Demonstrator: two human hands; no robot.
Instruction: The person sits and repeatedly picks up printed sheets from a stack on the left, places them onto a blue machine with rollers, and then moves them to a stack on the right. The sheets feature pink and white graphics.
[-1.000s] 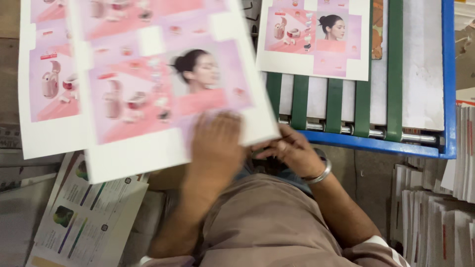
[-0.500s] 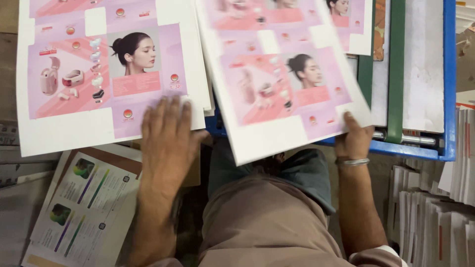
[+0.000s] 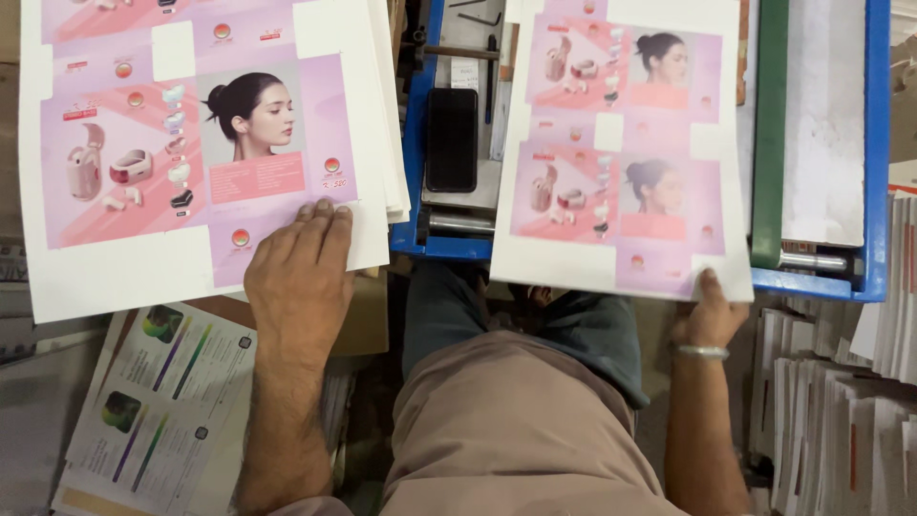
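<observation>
One head-worn camera looks steeply down, close over the lap; left hand [image 3: 298, 277] at eight o'clock, right hand [image 3: 710, 313] at four, blue machine [image 3: 876, 143] at two.

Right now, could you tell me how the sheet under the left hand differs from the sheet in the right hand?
The left sheet tops a stack, pressed flat by the left hand; the right sheet is single, pinched at its corner by the right hand over the blue machine. The left sheet looks larger here. Both carry the same pink-and-white print.
</observation>
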